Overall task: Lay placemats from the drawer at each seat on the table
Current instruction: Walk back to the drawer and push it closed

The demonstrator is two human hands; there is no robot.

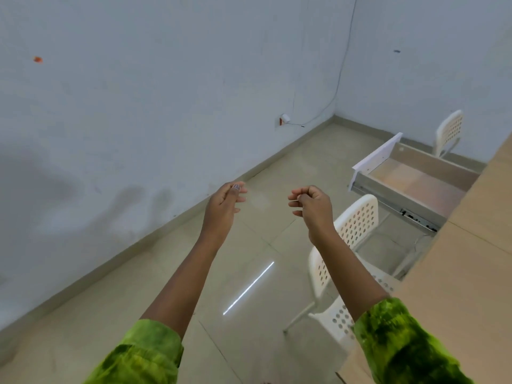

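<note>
A white-fronted drawer [374,159] stands pulled out from under the wooden table [476,245] at the right; its pale wooden bottom shows and no placemat is visible in it. My left hand [225,202] and my right hand [311,202] hang in the air over the floor, left of the drawer, about a hand's width apart. Both have their fingers loosely curled with nothing in them. No placemat is in view anywhere.
A white perforated chair [352,231] stands at the table's edge just below my right arm. A second white chair [450,131] stands beyond the drawer by the far wall. A wall socket with a cable [284,119] sits low on the left wall. The floor is beige tile.
</note>
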